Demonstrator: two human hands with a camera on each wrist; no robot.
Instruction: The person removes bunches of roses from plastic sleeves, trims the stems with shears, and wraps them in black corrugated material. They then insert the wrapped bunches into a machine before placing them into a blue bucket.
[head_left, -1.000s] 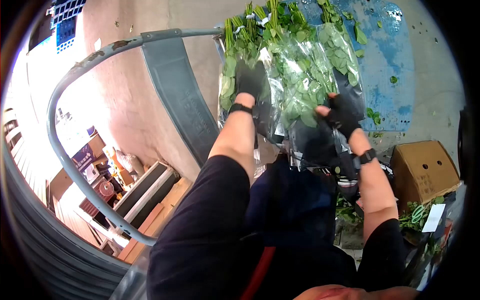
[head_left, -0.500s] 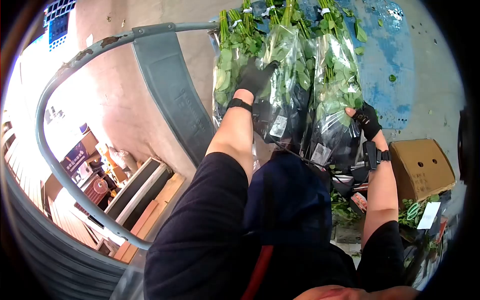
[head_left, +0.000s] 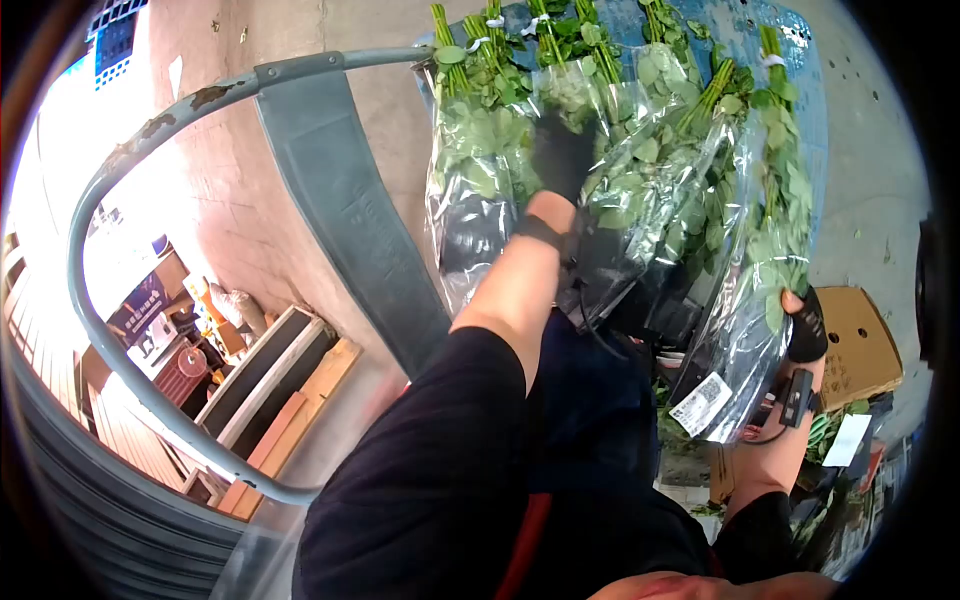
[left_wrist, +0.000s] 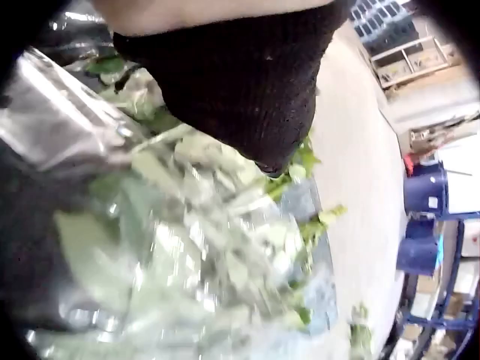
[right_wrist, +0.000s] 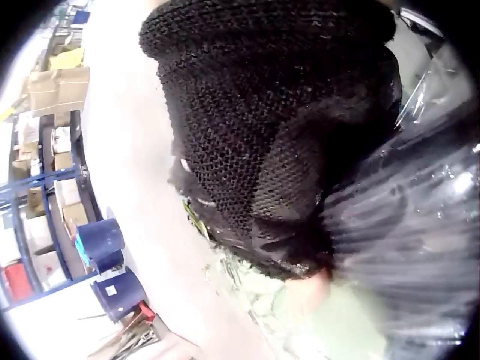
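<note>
The step in hand looks like setting wrapped leafy bunches side by side. The right hand (head_left: 808, 328) grips the near side of the outermost wrapped bunch (head_left: 782, 195), thumb over the clear film and the other fingers mostly out of sight, seemingly curled round the edge. That bunch's bare stems point away beyond the fingers, towards the far end of the blue board (head_left: 812, 100); its printed label (head_left: 700, 404) sits nearer the body than the thumb.

The left hand (head_left: 563, 158) is over the middle bunches (head_left: 650, 155), another wrapped bunch (head_left: 478, 150) lying just outside it. Its fingers are blurred or hidden, so how far they are open, and whether they hold anything, I cannot tell. The next move probably calls for squaring the outer bunch beside its neighbour, then easing the right fingers off without dragging the film.
</note>
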